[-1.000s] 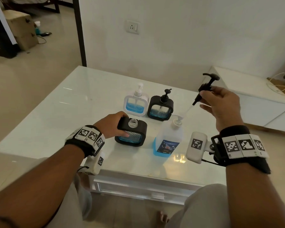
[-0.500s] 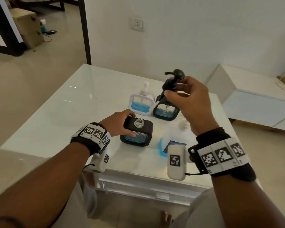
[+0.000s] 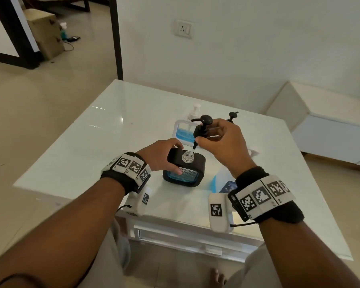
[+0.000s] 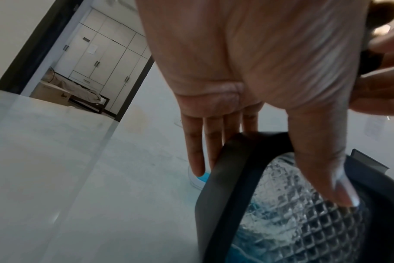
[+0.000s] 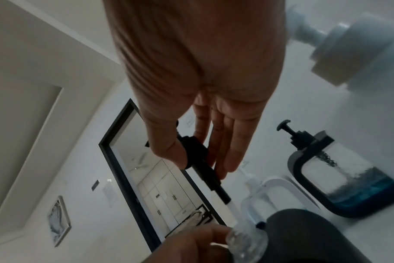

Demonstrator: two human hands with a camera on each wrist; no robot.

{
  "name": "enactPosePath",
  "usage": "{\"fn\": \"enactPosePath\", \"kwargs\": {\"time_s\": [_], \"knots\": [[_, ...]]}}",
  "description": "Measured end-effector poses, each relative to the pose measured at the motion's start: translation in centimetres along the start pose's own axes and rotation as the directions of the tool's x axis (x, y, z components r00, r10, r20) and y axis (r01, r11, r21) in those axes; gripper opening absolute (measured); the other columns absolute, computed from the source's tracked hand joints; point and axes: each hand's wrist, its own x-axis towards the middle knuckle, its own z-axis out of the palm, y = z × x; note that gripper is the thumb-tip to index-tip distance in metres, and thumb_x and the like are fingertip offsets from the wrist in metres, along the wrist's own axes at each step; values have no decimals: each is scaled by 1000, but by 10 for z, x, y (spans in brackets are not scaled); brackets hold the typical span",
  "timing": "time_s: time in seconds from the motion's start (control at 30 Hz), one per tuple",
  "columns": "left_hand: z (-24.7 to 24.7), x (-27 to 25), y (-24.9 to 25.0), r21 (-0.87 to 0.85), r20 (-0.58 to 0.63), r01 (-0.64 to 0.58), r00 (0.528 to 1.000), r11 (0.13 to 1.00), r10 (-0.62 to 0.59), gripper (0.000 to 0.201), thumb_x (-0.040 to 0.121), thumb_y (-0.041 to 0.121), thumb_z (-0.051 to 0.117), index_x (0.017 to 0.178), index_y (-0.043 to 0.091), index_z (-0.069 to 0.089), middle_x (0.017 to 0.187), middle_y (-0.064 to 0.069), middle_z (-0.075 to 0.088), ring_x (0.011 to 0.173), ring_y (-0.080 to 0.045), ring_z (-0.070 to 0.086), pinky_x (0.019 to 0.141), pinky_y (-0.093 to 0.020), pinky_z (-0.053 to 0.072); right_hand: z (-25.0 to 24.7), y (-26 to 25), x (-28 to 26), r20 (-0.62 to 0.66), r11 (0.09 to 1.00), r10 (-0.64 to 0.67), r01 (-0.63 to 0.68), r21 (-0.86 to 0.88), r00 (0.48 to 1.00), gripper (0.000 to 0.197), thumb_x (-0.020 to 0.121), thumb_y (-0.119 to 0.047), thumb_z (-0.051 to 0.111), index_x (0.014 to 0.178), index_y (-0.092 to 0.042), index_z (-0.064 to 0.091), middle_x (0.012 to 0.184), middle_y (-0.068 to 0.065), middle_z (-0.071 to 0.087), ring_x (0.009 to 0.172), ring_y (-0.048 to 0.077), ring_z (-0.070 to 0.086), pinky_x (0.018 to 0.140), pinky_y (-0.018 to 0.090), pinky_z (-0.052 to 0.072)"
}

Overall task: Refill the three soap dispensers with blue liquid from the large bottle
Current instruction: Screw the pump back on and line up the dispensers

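Note:
My left hand [image 3: 160, 156] grips the front black-framed dispenser [image 3: 184, 173], thumb on its textured glass [image 4: 292, 222]; blue liquid lies low inside it. Its neck [image 3: 188, 157] is uncapped. My right hand [image 3: 208, 138] pinches a black pump head [image 3: 203, 127] by the collar [image 5: 196, 153], just above that neck. The pump's clear tube [image 5: 232, 210] slants down to the neck's mouth. A white dispenser [image 3: 182, 134] and a second black dispenser [image 5: 349, 178] stand behind. The large bottle [image 3: 227, 186] is mostly hidden under my right forearm.
All of it stands on a glossy white table [image 3: 92, 152] whose front edge is near my knees. A low white cabinet [image 3: 330, 138] sits to the right. The wall with a socket [image 3: 183, 29] is just behind the table.
My right hand carried the pump head from high on the right, leftward and down, to over the front dispenser's neck. The left hand kept its hold on that dispenser.

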Motion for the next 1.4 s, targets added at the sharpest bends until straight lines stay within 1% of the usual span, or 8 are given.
{"fn": "enactPosePath", "kwargs": {"time_s": [0.3,0.4,0.7,0.87,1.03,1.2,1.3,1.4], "knots": [[-2,-2,0,4,-15,-36,999,999,36,60,68,27,86,118,14,56,109,1,63,99,-15,56,84,-25,47,8,16,2,40,996,87,-86,-19,995,37,81,-19,79,111,-12,60,97,0,75,77,-4,69,56,3,45],[-3,-1,0,6,-12,-19,1000,1000,19,59,67,29,86,117,15,58,108,2,63,100,-16,58,88,-30,49,11,20,0,100,988,104,-91,-126,989,36,79,-24,79,106,-16,58,92,-5,74,74,-9,65,58,4,44],[-5,-3,4,-20,-6,-3,1000,1000,3,58,67,26,86,117,15,59,109,1,64,101,-16,58,91,-34,50,30,36,-6,53,945,120,-98,-312,991,37,72,-32,83,94,-21,55,97,-7,60,94,11,56,77,21,41],[-6,-3,3,-11,14,10,1000,1000,-10,61,65,25,87,117,15,58,111,0,63,104,-17,57,94,-38,49,33,38,-7,96,944,122,-86,-317,988,39,74,-34,82,100,-23,56,99,-9,58,95,10,55,80,22,41],[-5,-3,3,4,9,18,1000,1000,-18,61,67,27,86,119,14,58,112,-2,63,105,-18,58,95,-37,49,26,31,-5,116,951,30,7,-309,993,29,78,-18,77,105,-12,67,96,-5,62,93,10,58,69,6,37],[-5,-4,3,11,8,30,999,999,-31,59,67,29,86,118,15,58,111,0,63,103,-17,58,93,-38,50,27,30,-4,78,941,43,-14,-338,996,22,75,-29,82,89,-15,70,78,-7,65,72,6,60,63,14,45],[-6,-3,3,22,10,34,999,999,-35,61,67,30,86,119,16,58,111,0,63,103,-17,58,94,-38,50,30,30,-2,47,936,57,-37,-349,997,29,73,-34,83,92,-15,72,84,-2,70,78,11,64,71,24,55],[-6,-4,4,27,6,25,1000,999,-25,60,68,29,86,119,15,58,111,-2,63,103,-18,58,94,-38,50,29,29,0,86,934,68,-33,-357,994,29,75,-32,82,94,-14,71,85,-1,68,81,12,64,70,21,52]]}}
